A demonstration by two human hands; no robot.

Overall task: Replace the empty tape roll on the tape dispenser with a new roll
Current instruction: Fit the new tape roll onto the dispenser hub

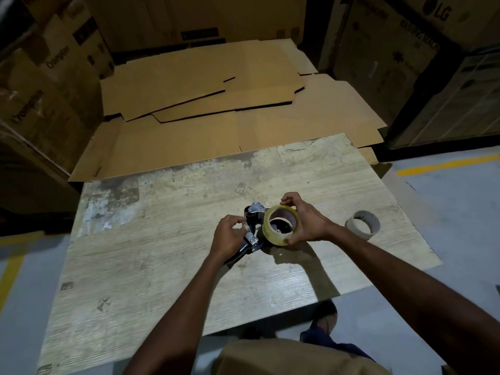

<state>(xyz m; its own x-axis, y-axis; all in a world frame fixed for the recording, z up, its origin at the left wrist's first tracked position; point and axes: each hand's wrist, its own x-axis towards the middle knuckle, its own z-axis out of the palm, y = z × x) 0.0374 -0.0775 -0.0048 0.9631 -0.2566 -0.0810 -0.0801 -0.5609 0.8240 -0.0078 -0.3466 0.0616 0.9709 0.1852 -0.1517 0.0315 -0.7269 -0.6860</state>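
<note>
1. Now the right hand [305,226] grips the new roll [281,226] over the dispenser [253,226].
2. Meanwhile the left hand [228,236] pinches the dispenser.
3. Tilted, the roll may jam or slip.

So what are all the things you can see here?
tape dispenser: one, black and silver, lying on the table, middle
new tape roll: one, clear yellowish, at the dispenser's wheel end
empty tape roll: one, pale cardboard core, on the table to the right
table: one, worn light wood
flat cardboard sheets: several, brown, on the floor beyond the table
stacked boxes: many, brown, left and right
left hand: one, gripping the dispenser
right hand: one, holding the new roll
</note>
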